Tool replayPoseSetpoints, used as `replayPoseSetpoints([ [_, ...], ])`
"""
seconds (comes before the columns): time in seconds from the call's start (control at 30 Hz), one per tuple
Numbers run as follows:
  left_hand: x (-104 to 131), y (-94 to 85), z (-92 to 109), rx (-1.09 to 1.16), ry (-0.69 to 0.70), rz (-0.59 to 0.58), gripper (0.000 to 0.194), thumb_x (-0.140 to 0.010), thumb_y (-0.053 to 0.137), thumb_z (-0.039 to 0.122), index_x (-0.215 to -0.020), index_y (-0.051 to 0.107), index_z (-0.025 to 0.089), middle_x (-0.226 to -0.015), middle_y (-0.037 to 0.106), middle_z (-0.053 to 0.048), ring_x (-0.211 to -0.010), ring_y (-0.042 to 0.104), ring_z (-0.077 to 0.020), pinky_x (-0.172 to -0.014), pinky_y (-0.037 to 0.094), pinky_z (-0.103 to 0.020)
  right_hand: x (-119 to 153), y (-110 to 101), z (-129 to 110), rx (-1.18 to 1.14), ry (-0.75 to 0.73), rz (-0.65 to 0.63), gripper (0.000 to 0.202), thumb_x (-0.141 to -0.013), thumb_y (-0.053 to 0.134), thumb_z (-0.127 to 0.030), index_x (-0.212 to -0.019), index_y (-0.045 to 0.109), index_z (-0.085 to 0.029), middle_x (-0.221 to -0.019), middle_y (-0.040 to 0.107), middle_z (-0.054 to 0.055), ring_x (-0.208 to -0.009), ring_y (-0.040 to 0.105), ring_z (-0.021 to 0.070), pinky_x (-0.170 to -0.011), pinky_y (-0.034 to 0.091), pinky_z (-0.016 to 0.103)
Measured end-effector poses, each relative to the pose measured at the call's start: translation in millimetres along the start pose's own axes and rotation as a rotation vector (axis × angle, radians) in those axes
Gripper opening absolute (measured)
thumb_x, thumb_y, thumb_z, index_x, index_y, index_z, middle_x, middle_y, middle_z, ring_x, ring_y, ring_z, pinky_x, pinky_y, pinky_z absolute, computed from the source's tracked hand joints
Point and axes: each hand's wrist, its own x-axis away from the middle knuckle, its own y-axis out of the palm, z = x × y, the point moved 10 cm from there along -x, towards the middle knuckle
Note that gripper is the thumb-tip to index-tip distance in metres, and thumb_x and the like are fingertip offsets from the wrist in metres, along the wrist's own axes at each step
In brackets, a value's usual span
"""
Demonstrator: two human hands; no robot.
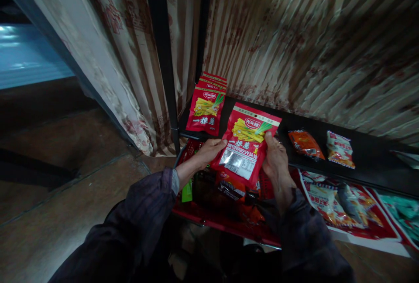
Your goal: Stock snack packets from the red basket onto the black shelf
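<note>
Between my two hands is a red snack bag [246, 143] with yellow sticks and a green onion printed on it and a silvery panel low on its front. My left hand [209, 151] pinches its left edge, thumb on the front. On the other edge my right hand [276, 157] grips it, the thumb pressed on the upper right. Similar red bags [206, 108] stand in a row at the left end of the black shelf [278, 119]. Below the held bag, a red basket [222, 226] contains orange and dark packets [231, 187] and a green one [187, 191].
An orange packet [306, 144] and a white one [340, 148] lie farther right on the shelf. Below them stands an open box [386, 230] of snack packets. A black post [163, 52] and patterned curtains [262, 34] rise at the left and behind.
</note>
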Motion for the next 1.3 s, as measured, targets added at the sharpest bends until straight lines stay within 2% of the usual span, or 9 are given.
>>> replayPoseSetpoints([
  [0.17,-6,-16.2,13,0.029,0.091,0.154,0.047,-0.068,0.072,0.061,-0.075,0.069,0.014,-0.070,0.069,-0.002,-0.068,0.060,-0.0159,-0.068,0.046,-0.027,30,8,20,0.072,0.130,-0.213,0.044,-0.065,0.081,-0.054,-0.092,0.072,-0.020,-0.091,0.078,0.004,-0.079,0.073,0.0241,-0.070,0.060,0.036],
  [0.3,-6,-23.1,20,0.055,0.136,0.221,0.046,-0.070,0.071,0.059,-0.076,0.068,0.014,-0.071,0.069,-0.002,-0.068,0.060,-0.0158,-0.069,0.046,-0.027,52,3,39,0.165,0.171,-0.298,0.042,-0.065,0.084,-0.044,-0.101,0.073,-0.024,-0.099,0.077,0.003,-0.082,0.072,0.0206,-0.069,0.058,0.030],
  [0.67,-8,-23.2,21,0.087,0.166,0.222,0.054,-0.066,0.069,0.067,-0.077,0.066,0.014,-0.070,0.068,0.000,-0.064,0.059,-0.0145,-0.066,0.046,-0.026,50,-2,50,0.179,0.117,-0.263,0.037,-0.067,0.082,-0.036,-0.101,0.074,-0.024,-0.096,0.077,0.001,-0.074,0.067,0.0163,-0.060,0.053,0.026],
  [0.83,-5,-22.6,29,0.115,0.206,0.214,0.054,-0.066,0.070,0.067,-0.079,0.066,0.015,-0.071,0.067,0.000,-0.067,0.060,-0.0145,-0.068,0.048,-0.026,39,-8,44,0.364,-0.052,-0.199,0.060,-0.071,0.077,-0.044,-0.125,0.061,-0.024,-0.093,0.073,0.003,-0.077,0.067,0.0184,-0.069,0.055,0.032],
  [0.93,-4,-20.3,33,0.127,0.223,0.199,0.053,-0.066,0.070,0.067,-0.078,0.065,0.016,-0.073,0.066,0.000,-0.067,0.059,-0.0136,-0.069,0.048,-0.027,39,2,25,0.640,-0.303,-0.205,0.073,-0.076,0.072,-0.042,-0.142,0.045,-0.027,-0.117,0.065,0.009,-0.097,0.064,0.0230,-0.084,0.054,0.042],
  [1.0,-3,-17.2,36,0.104,0.239,0.191,0.053,-0.068,0.069,0.067,-0.078,0.065,0.016,-0.074,0.066,0.000,-0.069,0.059,-0.0139,-0.072,0.049,-0.027,48,15,11,0.830,-0.513,-0.219,0.066,-0.080,0.067,-0.036,-0.142,0.046,-0.027,-0.133,0.054,0.011,-0.115,0.056,0.0264,-0.099,0.047,0.048],
  [1.1,4,-7.8,43,0.025,0.280,0.171,0.052,-0.074,0.063,0.068,-0.077,0.065,0.016,-0.074,0.065,0.000,-0.072,0.058,-0.0144,-0.074,0.049,-0.027,64,30,-2,1.016,-0.741,-0.206,0.052,-0.086,0.057,-0.028,-0.137,0.052,-0.028,-0.137,0.050,0.011,-0.128,0.046,0.0287,-0.109,0.036,0.054],
  [1.2,13,7.0,51,-0.094,0.304,0.131,0.050,-0.080,0.057,0.065,-0.078,0.066,0.016,-0.075,0.065,0.000,-0.074,0.058,-0.0153,-0.072,0.048,-0.025,74,34,-6,1.052,-0.791,-0.189,0.049,-0.087,0.054,-0.026,-0.135,0.054,-0.026,-0.133,0.055,0.012,-0.127,0.047,0.0294,-0.109,0.034,0.056],
  [1.3,25,21.7,58,-0.206,0.338,0.097,0.042,-0.084,0.056,0.058,-0.089,0.070,0.018,-0.090,0.071,-0.003,-0.085,0.062,-0.0187,-0.080,0.048,-0.027,76,30,-4,0.888,-0.641,-0.250,0.046,-0.091,0.050,-0.032,-0.136,0.054,-0.026,-0.136,0.056,0.010,-0.128,0.050,0.0267,-0.109,0.038,0.051],
])
